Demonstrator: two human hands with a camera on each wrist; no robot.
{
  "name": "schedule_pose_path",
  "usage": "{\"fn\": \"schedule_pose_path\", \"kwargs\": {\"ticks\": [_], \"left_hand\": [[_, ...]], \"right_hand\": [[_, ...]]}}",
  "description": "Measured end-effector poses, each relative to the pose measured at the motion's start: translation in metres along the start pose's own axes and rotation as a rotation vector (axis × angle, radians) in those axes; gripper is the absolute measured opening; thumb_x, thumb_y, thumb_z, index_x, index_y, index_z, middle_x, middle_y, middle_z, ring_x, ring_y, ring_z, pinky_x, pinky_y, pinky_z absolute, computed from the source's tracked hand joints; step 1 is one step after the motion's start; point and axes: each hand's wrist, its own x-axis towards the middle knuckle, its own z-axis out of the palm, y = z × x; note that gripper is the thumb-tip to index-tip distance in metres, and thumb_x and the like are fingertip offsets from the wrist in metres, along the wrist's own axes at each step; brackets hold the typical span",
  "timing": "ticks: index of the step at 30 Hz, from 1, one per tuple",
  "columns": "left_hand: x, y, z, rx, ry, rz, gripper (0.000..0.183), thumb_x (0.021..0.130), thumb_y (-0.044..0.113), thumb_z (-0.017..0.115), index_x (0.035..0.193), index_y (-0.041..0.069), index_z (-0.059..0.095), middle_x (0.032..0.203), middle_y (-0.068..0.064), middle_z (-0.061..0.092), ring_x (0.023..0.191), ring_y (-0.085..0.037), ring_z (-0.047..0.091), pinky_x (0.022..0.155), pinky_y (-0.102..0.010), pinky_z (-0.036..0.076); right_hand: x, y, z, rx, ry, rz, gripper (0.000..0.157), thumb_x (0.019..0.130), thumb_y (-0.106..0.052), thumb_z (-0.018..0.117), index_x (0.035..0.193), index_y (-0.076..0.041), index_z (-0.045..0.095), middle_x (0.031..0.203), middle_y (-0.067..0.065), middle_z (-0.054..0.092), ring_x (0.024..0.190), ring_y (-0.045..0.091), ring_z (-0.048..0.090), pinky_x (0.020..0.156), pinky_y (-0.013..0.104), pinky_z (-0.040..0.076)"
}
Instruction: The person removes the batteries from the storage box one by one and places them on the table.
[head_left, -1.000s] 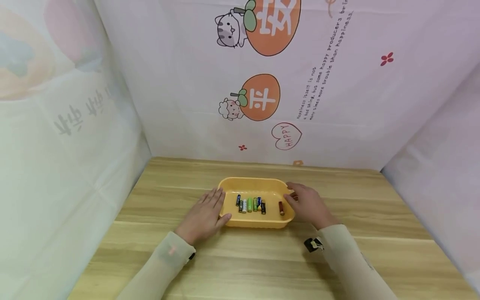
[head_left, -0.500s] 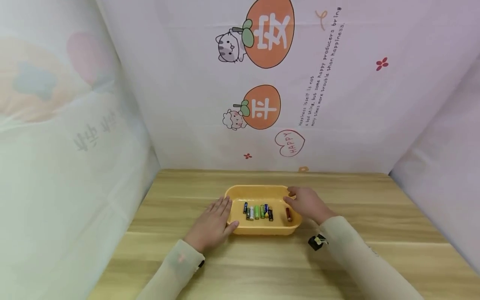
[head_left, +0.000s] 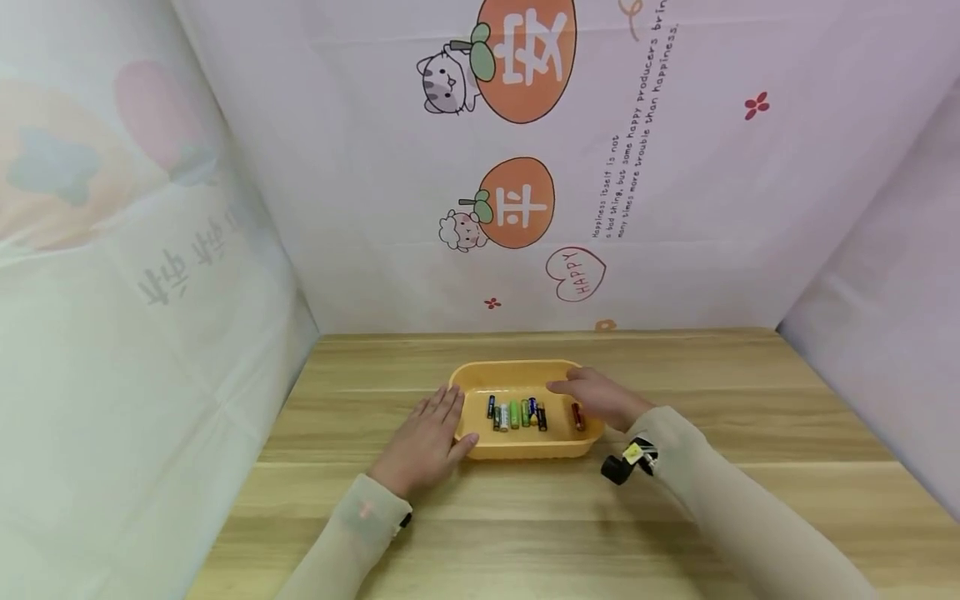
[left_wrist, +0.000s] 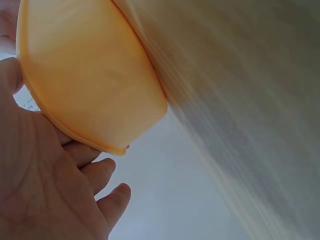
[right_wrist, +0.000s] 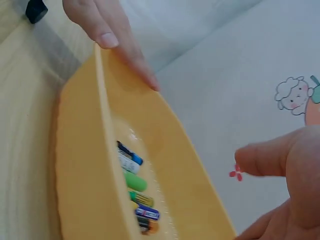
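Observation:
An orange-yellow plastic tray stands on the table, with several batteries inside. A light green battery lies in a row with other batteries near the middle, and a dark red battery lies apart at the right end. My left hand rests on the tray's left rim, its fingers fairly straight. In the left wrist view, the fingers lie along the outside of the tray wall. My right hand reaches over the right end, thumb and fingers apart, and holds nothing that I can see.
The wooden table extends around the tray. A white printed cloth hangs behind it, with further cloth walls at left and right. A small black wrist camera hangs at the right cuff.
My right hand has moved inward over the tray's right end, above the dark red battery. My left hand stays on the left rim. The head view has shifted slightly.

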Motion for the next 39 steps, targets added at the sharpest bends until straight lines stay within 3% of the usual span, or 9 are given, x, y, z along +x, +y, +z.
{"fn": "schedule_pose_path", "kwargs": {"ticks": [2, 4, 6, 8, 10, 15, 22, 26, 39], "left_hand": [[0.001, 0.001, -0.001, -0.002, -0.004, -0.002, 0.08, 0.101, 0.061, 0.017, 0.154, 0.001, 0.019, 0.16, -0.013, 0.017, 0.147, -0.029, 0.011, 0.116, -0.046, 0.014], [0.001, 0.002, -0.001, -0.009, -0.011, -0.004, 0.08, 0.101, 0.061, 0.018, 0.154, 0.001, 0.019, 0.16, -0.014, 0.017, 0.147, -0.029, 0.011, 0.116, -0.046, 0.014], [0.001, 0.003, -0.002, -0.022, -0.015, -0.004, 0.079, 0.102, 0.06, 0.021, 0.154, 0.001, 0.02, 0.16, -0.014, 0.017, 0.147, -0.029, 0.011, 0.116, -0.047, 0.014], [0.002, 0.003, -0.003, -0.032, -0.019, -0.008, 0.078, 0.102, 0.058, 0.023, 0.154, 0.001, 0.02, 0.16, -0.014, 0.016, 0.147, -0.029, 0.01, 0.116, -0.046, 0.013], [0.002, 0.003, -0.003, -0.033, -0.015, -0.01, 0.077, 0.102, 0.058, 0.025, 0.154, 0.001, 0.02, 0.16, -0.014, 0.016, 0.147, -0.029, 0.011, 0.116, -0.046, 0.014], [0.002, 0.002, -0.002, -0.023, -0.004, -0.011, 0.076, 0.102, 0.057, 0.027, 0.154, 0.001, 0.02, 0.16, -0.014, 0.016, 0.147, -0.029, 0.012, 0.116, -0.047, 0.015], [0.003, 0.003, -0.001, -0.032, 0.003, -0.011, 0.076, 0.102, 0.056, 0.029, 0.154, 0.001, 0.021, 0.16, -0.014, 0.017, 0.146, -0.029, 0.013, 0.115, -0.048, 0.017], [0.002, 0.004, 0.001, -0.04, -0.002, -0.016, 0.075, 0.103, 0.055, 0.03, 0.154, 0.001, 0.021, 0.16, -0.013, 0.017, 0.147, -0.028, 0.013, 0.116, -0.047, 0.015], [0.003, 0.006, 0.0, -0.051, -0.009, -0.019, 0.074, 0.103, 0.054, 0.031, 0.154, 0.002, 0.021, 0.16, -0.013, 0.017, 0.147, -0.028, 0.013, 0.116, -0.047, 0.013]], "right_hand": [[0.001, 0.001, 0.002, -0.018, 0.007, 0.017, 0.093, 0.095, -0.045, 0.058, 0.151, 0.01, 0.009, 0.157, 0.03, 0.007, 0.142, 0.047, 0.007, 0.112, 0.059, 0.015], [0.005, 0.003, 0.005, -0.003, 0.014, 0.037, 0.091, 0.096, -0.04, 0.058, 0.152, 0.01, 0.006, 0.155, 0.031, 0.012, 0.138, 0.045, 0.021, 0.111, 0.059, 0.02], [0.008, 0.005, 0.008, 0.023, 0.017, 0.046, 0.088, 0.097, -0.035, 0.057, 0.151, 0.01, 0.004, 0.149, 0.033, 0.021, 0.118, 0.044, 0.044, 0.104, 0.059, 0.031], [0.011, 0.007, 0.011, 0.03, 0.035, 0.045, 0.085, 0.097, -0.029, 0.057, 0.151, 0.011, 0.006, 0.146, 0.033, 0.026, 0.095, 0.036, 0.05, 0.098, 0.056, 0.037], [0.015, 0.009, 0.013, 0.035, 0.052, 0.037, 0.082, 0.096, -0.023, 0.058, 0.15, 0.012, 0.007, 0.129, 0.033, 0.041, 0.074, 0.031, 0.048, 0.091, 0.053, 0.041], [0.023, 0.012, 0.019, -0.057, 0.057, -0.027, 0.073, 0.093, -0.005, 0.058, 0.146, 0.018, 0.014, 0.079, 0.021, 0.057, 0.055, 0.022, 0.05, 0.071, 0.043, 0.048], [0.035, 0.017, 0.021, -0.302, 0.099, -0.108, 0.032, 0.086, 0.004, 0.06, 0.114, 0.016, 0.05, 0.077, 0.014, 0.057, 0.062, 0.022, 0.05, 0.059, 0.03, 0.04], [0.041, 0.02, 0.024, -0.362, 0.132, -0.095, 0.01, 0.08, 0.007, 0.059, 0.087, 0.003, 0.053, 0.072, 0.008, 0.048, 0.061, 0.02, 0.043, 0.055, 0.029, 0.035], [0.054, 0.027, 0.03, -0.478, 0.166, -0.096, 0.035, 0.08, 0.003, 0.068, 0.055, -0.01, 0.047, 0.051, 0.0, 0.044, 0.046, 0.014, 0.035, 0.045, 0.026, 0.03]]}}
